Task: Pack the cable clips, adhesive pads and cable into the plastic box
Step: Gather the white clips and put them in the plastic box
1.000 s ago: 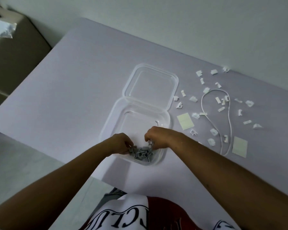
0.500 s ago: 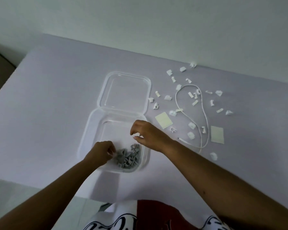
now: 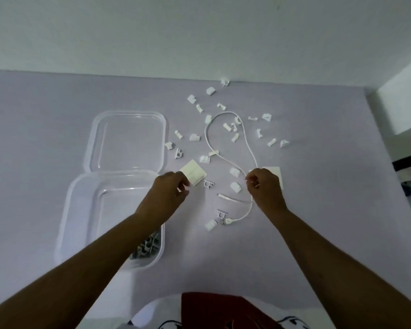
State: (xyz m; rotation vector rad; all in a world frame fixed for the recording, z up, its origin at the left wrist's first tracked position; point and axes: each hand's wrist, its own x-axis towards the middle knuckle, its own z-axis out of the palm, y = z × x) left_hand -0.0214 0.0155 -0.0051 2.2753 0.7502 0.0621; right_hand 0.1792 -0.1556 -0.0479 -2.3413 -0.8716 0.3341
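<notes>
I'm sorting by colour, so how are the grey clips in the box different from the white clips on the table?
The grey cable clips are darker; the white cable clips are pale. The grey ones lie heaped in one near corner of the plastic box, already packed; the white ones are scattered singly on the table, around the cable. Both are small plastic clips.

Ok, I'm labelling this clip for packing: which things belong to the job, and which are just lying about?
Job:
plastic box, lid open
grey clips already inside it
white cable clips, scattered
left adhesive pad
right adhesive pad
USB cable

Lying about:
dark clutter at the far right
</notes>
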